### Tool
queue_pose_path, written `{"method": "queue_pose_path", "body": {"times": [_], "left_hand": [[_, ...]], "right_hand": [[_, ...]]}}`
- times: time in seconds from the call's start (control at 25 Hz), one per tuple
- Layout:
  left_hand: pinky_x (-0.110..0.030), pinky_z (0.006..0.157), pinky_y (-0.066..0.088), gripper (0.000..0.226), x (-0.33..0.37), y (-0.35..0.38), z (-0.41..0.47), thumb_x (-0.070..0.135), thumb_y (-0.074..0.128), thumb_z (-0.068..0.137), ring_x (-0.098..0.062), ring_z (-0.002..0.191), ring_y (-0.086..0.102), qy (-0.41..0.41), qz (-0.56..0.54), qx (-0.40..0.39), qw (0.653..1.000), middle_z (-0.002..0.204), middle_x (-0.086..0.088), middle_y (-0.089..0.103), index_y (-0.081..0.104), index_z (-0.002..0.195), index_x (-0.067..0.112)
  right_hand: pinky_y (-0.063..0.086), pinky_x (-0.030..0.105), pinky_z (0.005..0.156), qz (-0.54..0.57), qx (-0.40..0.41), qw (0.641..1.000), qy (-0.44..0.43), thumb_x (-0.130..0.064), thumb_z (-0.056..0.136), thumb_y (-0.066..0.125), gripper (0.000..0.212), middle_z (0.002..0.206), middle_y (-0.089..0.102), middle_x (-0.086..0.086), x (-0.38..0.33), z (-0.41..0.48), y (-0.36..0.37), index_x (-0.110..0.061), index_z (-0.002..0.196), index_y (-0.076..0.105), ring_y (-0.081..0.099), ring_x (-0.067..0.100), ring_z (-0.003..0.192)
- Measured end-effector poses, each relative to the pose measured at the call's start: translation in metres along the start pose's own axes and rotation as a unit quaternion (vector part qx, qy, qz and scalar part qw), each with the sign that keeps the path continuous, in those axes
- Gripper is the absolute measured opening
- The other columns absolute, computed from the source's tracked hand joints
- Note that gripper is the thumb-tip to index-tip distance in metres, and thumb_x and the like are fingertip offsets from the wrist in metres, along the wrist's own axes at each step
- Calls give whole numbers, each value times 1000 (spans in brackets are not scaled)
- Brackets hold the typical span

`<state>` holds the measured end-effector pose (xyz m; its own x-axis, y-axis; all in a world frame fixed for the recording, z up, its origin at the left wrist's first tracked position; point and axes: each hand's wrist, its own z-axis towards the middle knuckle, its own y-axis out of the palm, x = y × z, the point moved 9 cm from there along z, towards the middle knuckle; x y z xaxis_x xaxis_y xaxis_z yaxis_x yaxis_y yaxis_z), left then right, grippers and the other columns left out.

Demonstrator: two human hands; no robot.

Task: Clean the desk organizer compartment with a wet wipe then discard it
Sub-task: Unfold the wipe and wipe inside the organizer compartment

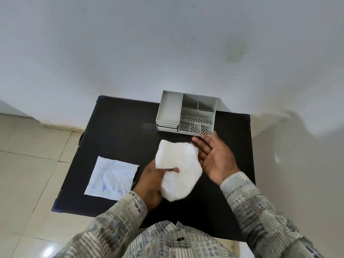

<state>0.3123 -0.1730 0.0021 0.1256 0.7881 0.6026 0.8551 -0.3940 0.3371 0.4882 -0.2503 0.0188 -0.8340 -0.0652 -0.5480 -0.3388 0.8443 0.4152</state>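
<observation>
Pinching the limp, light wet wipe (178, 168) in front of the desk organizer (186, 113), the left hand (150, 183) should bunch its middle; the right hand (216, 157) spreads its grip beside it.

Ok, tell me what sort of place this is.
Probably a plain room in a home or small office: a small black table pushed against a bare white wall, a pale tiled floor, and a grey desk organizer on the table.
</observation>
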Motion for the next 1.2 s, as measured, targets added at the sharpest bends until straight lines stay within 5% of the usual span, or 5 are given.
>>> {"method": "queue_pose_path", "body": {"times": [0.2,0.52,1.0,1.08,1.2], "left_hand": [[-41,76,62,40,18,-24,16,-4,45,106,-31,93,72,32,-80,99,991,108,-14,73,57,144,1],[-56,89,66,33,17,17,-1,-3,73,94,-39,104,80,85,-24,83,993,114,-18,83,73,124,10],[-40,83,64,18,140,-28,58,14,76,96,-23,90,80,149,84,99,980,109,-13,81,74,114,16],[-50,94,60,29,136,-15,69,36,75,96,-30,101,77,51,139,-32,988,117,-12,77,71,116,15],[-49,96,59,33,111,6,62,9,80,92,-36,110,76,-83,355,-246,898,118,-17,79,71,123,5]], "right_hand": [[55,51,107,-216,-145,964,60,-39,66,95,101,148,63,-5,56,-50,9,-31,153,45,63,21,133],[61,60,94,-130,-16,991,28,-3,93,73,30,112,81,18,53,-30,18,-8,123,73,78,39,104],[64,49,89,-252,-83,964,-19,-1,100,64,27,113,82,8,39,-23,26,-20,114,76,78,29,108],[64,48,88,-255,-118,960,-13,-3,100,65,25,116,81,13,35,-19,33,-17,116,76,78,30,107],[63,36,86,-285,-156,946,-7,2,100,62,26,119,78,20,31,-13,42,-6,122,73,76,26,103]]}}
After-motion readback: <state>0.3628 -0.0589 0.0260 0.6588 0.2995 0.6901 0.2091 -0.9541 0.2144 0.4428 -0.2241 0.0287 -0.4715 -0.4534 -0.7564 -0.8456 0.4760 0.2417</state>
